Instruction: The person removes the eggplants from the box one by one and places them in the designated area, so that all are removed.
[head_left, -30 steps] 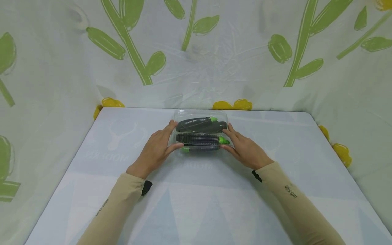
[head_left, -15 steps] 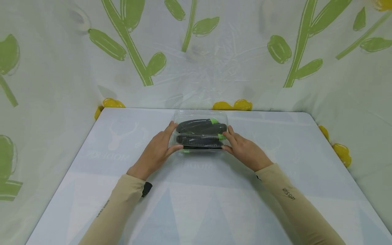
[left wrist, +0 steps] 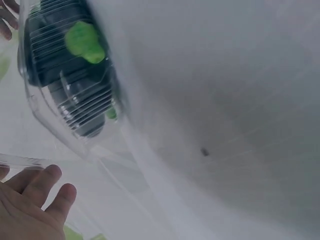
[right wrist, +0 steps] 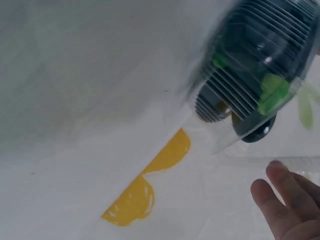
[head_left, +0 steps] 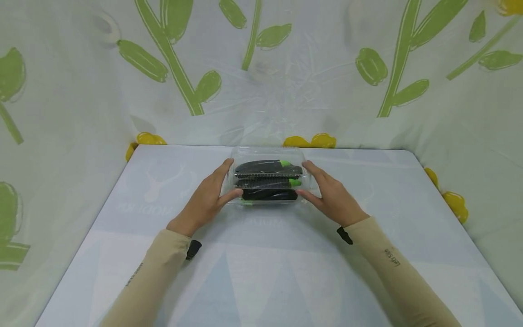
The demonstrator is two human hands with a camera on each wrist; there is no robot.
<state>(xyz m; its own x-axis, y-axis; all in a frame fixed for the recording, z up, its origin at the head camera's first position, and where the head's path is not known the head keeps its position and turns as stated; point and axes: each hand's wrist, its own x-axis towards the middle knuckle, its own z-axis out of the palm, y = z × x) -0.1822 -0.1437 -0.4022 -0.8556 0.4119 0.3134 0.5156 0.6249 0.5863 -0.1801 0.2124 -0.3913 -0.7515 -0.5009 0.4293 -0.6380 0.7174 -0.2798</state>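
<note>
A clear plastic clamshell box [head_left: 237, 198] sits near the far edge of the table, with several dark eggplants [head_left: 269, 194] bearing bright green caps inside. Its lid [head_left: 265, 154] stands lifted at an angle, a gap showing between it and the ribbed tray in both wrist views. My left hand [head_left: 204, 197] holds the lid's left end, thumb at the front corner and fingers along the side. At the right end my right hand [head_left: 337, 200] grips it in the same way. Fingertips [right wrist: 276, 167] meet the lid's rim in the right wrist view.
The pale table [head_left: 261, 263] has printed blue triangles and rounded far corners. Close behind the box hangs a white curtain [head_left: 310, 91] with green leaves and yellow flowers; it also borders both sides.
The lid has risen at its front, and the nearest eggplant shows more plainly. My fingers have shifted slightly along the lid's sides, the right ones straighter than before.
</note>
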